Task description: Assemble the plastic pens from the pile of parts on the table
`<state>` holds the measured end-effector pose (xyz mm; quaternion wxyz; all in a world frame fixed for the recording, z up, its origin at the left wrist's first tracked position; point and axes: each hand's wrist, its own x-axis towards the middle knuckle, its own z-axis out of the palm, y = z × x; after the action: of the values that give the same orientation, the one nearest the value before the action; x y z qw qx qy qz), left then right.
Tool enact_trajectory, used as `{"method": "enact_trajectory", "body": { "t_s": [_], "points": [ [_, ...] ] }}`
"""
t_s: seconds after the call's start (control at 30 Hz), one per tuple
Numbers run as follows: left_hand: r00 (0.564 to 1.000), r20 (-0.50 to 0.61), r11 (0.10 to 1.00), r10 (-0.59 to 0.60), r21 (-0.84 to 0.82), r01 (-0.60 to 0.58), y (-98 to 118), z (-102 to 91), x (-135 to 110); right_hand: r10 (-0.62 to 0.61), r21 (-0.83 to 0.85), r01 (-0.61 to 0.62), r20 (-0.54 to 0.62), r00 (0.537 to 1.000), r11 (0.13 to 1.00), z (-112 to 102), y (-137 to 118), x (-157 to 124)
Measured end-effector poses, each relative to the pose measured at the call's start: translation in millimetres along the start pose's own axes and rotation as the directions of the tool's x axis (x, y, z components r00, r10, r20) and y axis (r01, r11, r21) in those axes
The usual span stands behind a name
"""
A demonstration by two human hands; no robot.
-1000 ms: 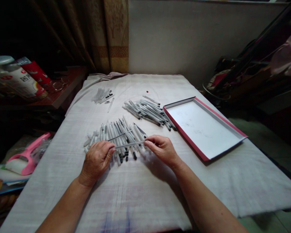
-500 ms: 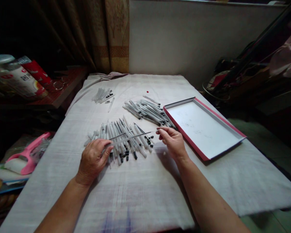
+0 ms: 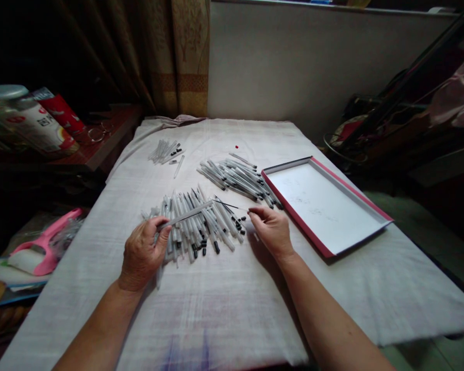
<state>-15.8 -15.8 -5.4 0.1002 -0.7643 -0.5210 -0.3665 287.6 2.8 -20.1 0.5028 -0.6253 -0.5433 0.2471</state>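
The left hand [image 3: 141, 250] has its thumb and fingers clamped on the near end of a clear pen tube [image 3: 189, 212], which points to about two o'clock above a loose pile of pens [image 3: 197, 229]. The right hand [image 3: 270, 229] has its thumb and forefinger pinched together on the end of a thin refill [image 3: 228, 204], partly dark, aimed between nine and ten o'clock; whether its far end touches the tube I cannot tell. The tube is probably light, stiff and smooth, a little slippery, and best held firmly near one end without squeezing hard. The refill is likely lighter and bendy, better gripped close to its end and drawn or guided straight. From the pile, a second bunch of pens [image 3: 237, 178] lies at two o'clock, a shallow tray [image 3: 294, 212] at three, and a smaller bunch [image 3: 164, 151] at eleven.
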Motion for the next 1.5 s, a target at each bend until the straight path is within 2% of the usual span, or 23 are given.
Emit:
{"method": "enact_trajectory", "body": {
  "t_s": [0.1,0.2,0.3,0.4,0.5,0.6,0.67,0.73,0.83,0.97,1.07,1.1,1.17,1.2,1.23,1.27,1.3,1.33,1.37,1.43,1.5],
  "points": [
    [0.999,0.022,1.0,0.024,-0.006,-0.024,1.9,0.5,-0.3,-0.125,-0.213,0.146,0.108,0.986,0.966,0.2,-3.0,-5.0],
    [0.997,0.064,0.999,0.048,-0.025,-0.046,5.3,1.4,-0.4,-0.181,-0.343,0.24,0.196,0.964,0.908,-1.0,-7.8,-7.7],
    [0.993,0.089,0.996,0.081,-0.052,-0.077,9.0,2.8,-0.2,-0.188,-0.399,0.285,0.265,0.946,0.871,-2.4,-11.7,-8.7],
    [0.987,0.105,0.991,0.118,-0.071,-0.111,11.8,4.2,0.2,-0.164,-0.39,0.278,0.3,0.94,0.878,-3.6,-13.3,-8.4],
    [0.984,0.097,0.987,0.151,-0.078,-0.143,14.3,4.7,0.3,-0.145,-0.274,0.229,0.295,0.944,0.934,-3.9,-14.4,-8.1],
    [0.982,0.077,0.982,0.175,-0.08,-0.169,18.3,4.5,-0.3,-0.056,-0.018,0.066,0.332,0.942,0.998,-1.7,-18.6,-10.3],
    [0.978,0.074,0.978,0.194,-0.093,-0.187,21.9,4.2,-0.6,0.027,0.151,-0.098,0.415,0.909,0.984,1.6,-23.5,-13.3],
    [0.971,0.082,0.97,0.223,-0.12,-0.213,25.4,3.7,-0.6,0.091,0.255,-0.252,0.511,0.855,0.934,6.0,-28.9,-16.6],
    [0.957,0.101,0.958,0.272,-0.123,-0.259,29.3,2.3,0.7,0.131,0.319,-0.379,0.589,0.797,0.868,12.0,-34.9,-19.8],
    [0.931,0.149,0.943,0.333,-0.064,-0.327,32.7,-0.6,5.2,0.09,0.357,-0.357,0.586,0.805,0.863,13.7,-38.1,-20.9],
    [0.916,0.221,0.937,0.335,-0.182,-0.299,30.7,-6.2,9.0,-0.021,0.364,-0.228,0.567,0.824,0.903,6.3,-39.6,-19.3],
    [0.917,0.261,0.936,0.303,-0.261,-0.235,27.7,-9.5,10.1,-0.069,0.366,-0.163,0.545,0.836,0.916,1.7,-39.9,-17.5],
    [0.928,0.335,0.9,0.164,-0.435,-0.002,17.6,-17.7,12.1,-0.134,0.372,-0.04,0.43,0.893,0.927,-9.7,-39.2,-10.9],
    [0.937,0.348,0.839,0.034,-0.519,0.162,11.0,-21.9,13.2,-0.145,0.37,0.011,0.338,0.93,0.929,-15.4,-38.0,-6.4],
    [0.941,0.312,0.736,-0.13,-0.606,0.303,4.0,-25.4,14.3,-0.126,0.37,0.037,0.222,0.967,0.928,-20.2,-36.3,-1.7],
    [0.928,0.254,0.625,-0.274,-0.686,0.372,-2.8,-27.6,15.3,-0.099,0.364,0.048,0.122,0.988,0.93,-23.2,-34.2,2.7],
    [0.899,0.226,0.555,-0.375,-0.722,0.413,-9.2,-28.2,16.0,-0.087,0.351,0.062,0.056,0.995,0.934,-23.8,-31.7,6.2],
    [0.868,0.183,0.538,-0.461,-0.72,0.438,-15.0,-27.0,16.4,-0.093,0.325,0.073,0.047,0.995,0.943,-21.6,-28.9,8.4],
    [0.841,0.145,0.564,-0.521,-0.681,0.467,-20.5,-24.2,16.2,-0.112,0.288,0.09,0.061,0.992,0.953,-16.9,-26.1,9.0],
    [0.79,0.05,0.655,-0.612,-0.528,0.541,-31.6,-15.9,13.8,-0.176,0.181,0.16,0.076,0.981,0.97,-2.2,-20.4,5.8],
    [0.76,-0.031,0.719,-0.649,-0.352,0.599,-43.9,-7.6,9.2,-0.283,0.011,0.283,0.076,0.956,0.959,13.2,-15.2,-0.5]
  ]
}}
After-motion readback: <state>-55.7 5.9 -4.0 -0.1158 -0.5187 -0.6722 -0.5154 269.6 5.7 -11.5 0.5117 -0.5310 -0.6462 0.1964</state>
